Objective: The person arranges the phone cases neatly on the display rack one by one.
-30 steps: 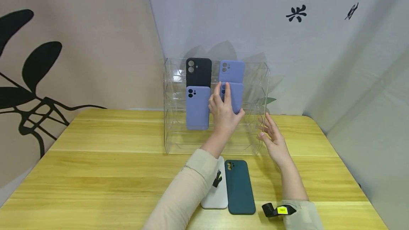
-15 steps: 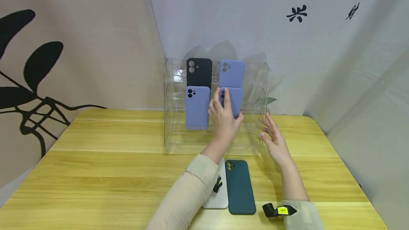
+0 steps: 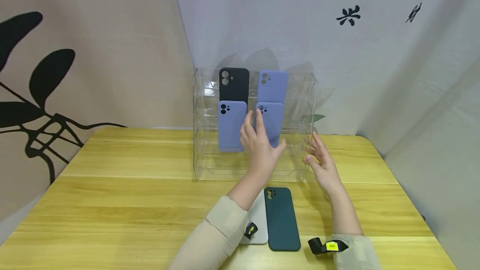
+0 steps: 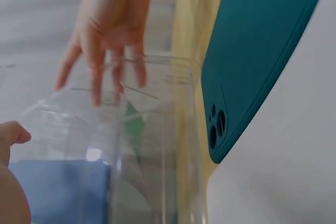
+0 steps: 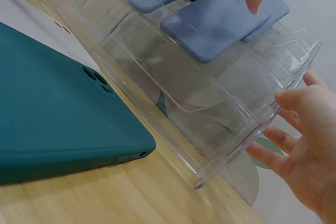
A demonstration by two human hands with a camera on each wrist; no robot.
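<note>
A clear acrylic rack [image 3: 210, 168] holds four tiers of steps with phone cases leaning upright. My left hand [image 3: 261, 149] is in front of its lower right lavender phone case [image 3: 273, 126], fingers extended and thumb spread, with nothing gripped. Behind that case stands another lavender phone case [image 3: 273, 86]. To the left, a lavender phone case [image 3: 229, 132] overlaps a black phone case [image 3: 234, 84]. My right hand [image 3: 323, 168] is at the rack's right side panel, its fingers loosely extended along the edge. In the right wrist view, the thumb [image 5: 291, 99] lies close to that edge.
On the wooden table [image 3: 123, 207], a dark green phone case [image 3: 282, 220] lies before the rack. Beside it is a white phone case [image 3: 259, 220], partly covered by my left sleeve [image 3: 221, 228]. A printed curtain [image 3: 262, 20] hangs behind the rack.
The lower right lavender phone case has come down a little in the rack. My left hand has drawn down and off it, its fingers spreading. The right hand has stayed in place.
</note>
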